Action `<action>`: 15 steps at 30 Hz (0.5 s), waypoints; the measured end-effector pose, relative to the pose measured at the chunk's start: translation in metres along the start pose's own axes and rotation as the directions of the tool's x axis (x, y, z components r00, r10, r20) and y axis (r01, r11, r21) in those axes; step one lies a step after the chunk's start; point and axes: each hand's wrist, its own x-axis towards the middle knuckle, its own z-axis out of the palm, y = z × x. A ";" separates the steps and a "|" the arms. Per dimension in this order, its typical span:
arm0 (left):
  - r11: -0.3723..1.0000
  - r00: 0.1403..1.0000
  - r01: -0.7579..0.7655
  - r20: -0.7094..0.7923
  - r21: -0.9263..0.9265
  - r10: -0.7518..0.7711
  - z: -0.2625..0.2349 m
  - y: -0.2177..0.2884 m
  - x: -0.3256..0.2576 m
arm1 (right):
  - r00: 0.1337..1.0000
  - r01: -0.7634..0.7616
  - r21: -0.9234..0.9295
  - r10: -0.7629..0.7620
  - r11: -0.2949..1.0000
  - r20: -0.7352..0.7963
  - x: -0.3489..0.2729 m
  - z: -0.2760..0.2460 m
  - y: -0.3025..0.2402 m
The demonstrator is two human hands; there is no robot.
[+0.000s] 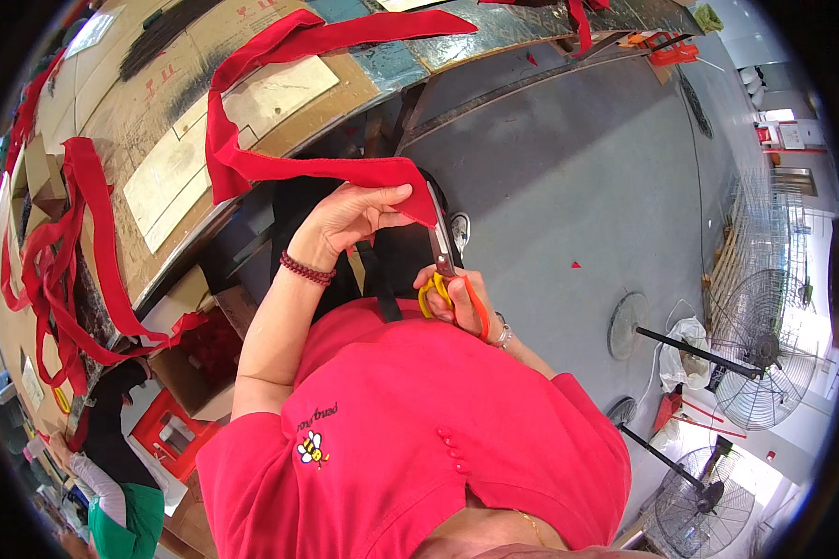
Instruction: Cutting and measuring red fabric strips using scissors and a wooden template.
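Note:
My left hand (350, 216) pinches the end of a long red fabric strip (322, 170) between thumb and fingers. From there the strip runs left and back over the table, where it folds round and lies toward the far edge. My right hand (471, 312) grips scissors (446, 264) with yellow and orange handles. Their blades point away from me, beside the angled end of the strip. Whether the blades touch the cloth, I cannot tell. Both hands are in front of my body, just off the table's edge.
The cardboard-covered table (233, 47) spans the upper left, with a pale board (168, 177) on it. More red strips (65, 252) hang tangled at left, near a cardboard box (182, 373). A co-worker in green (126, 522) is at lower left. Standing fans (760, 349) stand at right.

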 end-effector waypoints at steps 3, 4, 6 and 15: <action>1.000 0.999 0.022 -0.027 -0.011 -0.022 0.003 -0.001 -0.001 | 0.999 0.032 0.012 -0.032 0.999 0.015 0.000 0.003 -0.002; 0.999 0.999 0.034 -0.031 -0.006 -0.034 0.004 0.000 -0.001 | 0.999 0.025 0.014 -0.025 1.000 0.025 0.001 0.003 -0.003; 0.996 0.996 0.084 -0.043 -0.009 -0.084 0.005 0.005 -0.002 | 0.999 0.016 0.016 -0.017 1.000 0.034 0.002 0.003 -0.006; 0.997 0.997 -0.015 -0.079 0.073 0.021 -0.001 0.019 -0.009 | 0.994 0.024 -0.094 -0.013 0.995 0.113 0.003 0.002 -0.008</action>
